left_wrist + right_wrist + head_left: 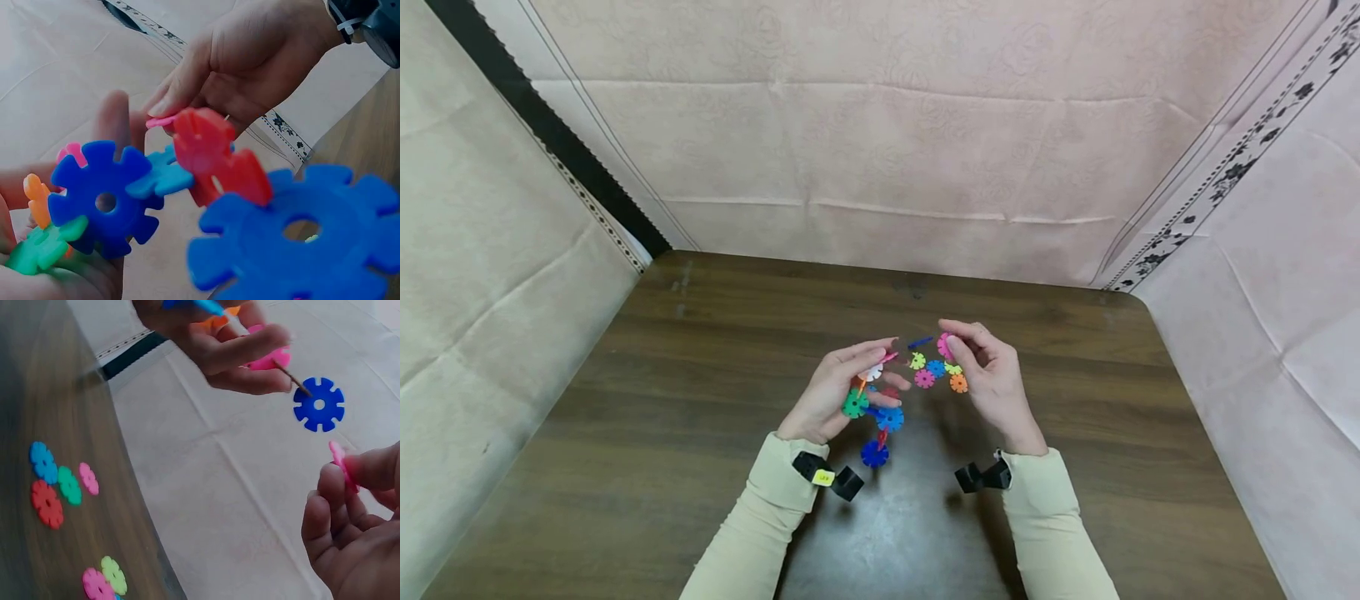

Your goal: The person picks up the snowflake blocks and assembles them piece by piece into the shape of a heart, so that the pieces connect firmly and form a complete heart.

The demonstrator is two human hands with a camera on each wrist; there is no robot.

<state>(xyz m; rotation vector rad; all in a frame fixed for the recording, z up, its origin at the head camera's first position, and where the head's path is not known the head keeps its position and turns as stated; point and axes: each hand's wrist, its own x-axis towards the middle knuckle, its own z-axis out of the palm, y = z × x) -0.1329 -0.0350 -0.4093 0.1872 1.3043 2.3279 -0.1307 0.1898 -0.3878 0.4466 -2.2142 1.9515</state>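
Note:
My left hand (pixel 822 398) holds a chain of interlocking notched plastic discs, its fingers partly hidden behind the pieces. A green disc (pixel 854 404), a white disc (pixel 874 372) and a dark blue disc (pixel 875 454) belong to it. Large in the left wrist view are a red disc (pixel 209 156) and a blue disc (pixel 300 234) of the same chain. At its far end, another dark blue disc (pixel 319 405) stands out past the left fingertips. Between thumb and fingers my right hand (pixel 996 379) pinches a single pink disc (pixel 344 465), close to that dark blue end.
Loose discs lie on the brown wooden table (pixel 700 400) beneath the hands, among them an orange disc (pixel 958 383), a pink disc (pixel 924 379) and a red disc (pixel 47 504). Pale patterned cloth (pixel 880 150) hangs behind the table and along both sides.

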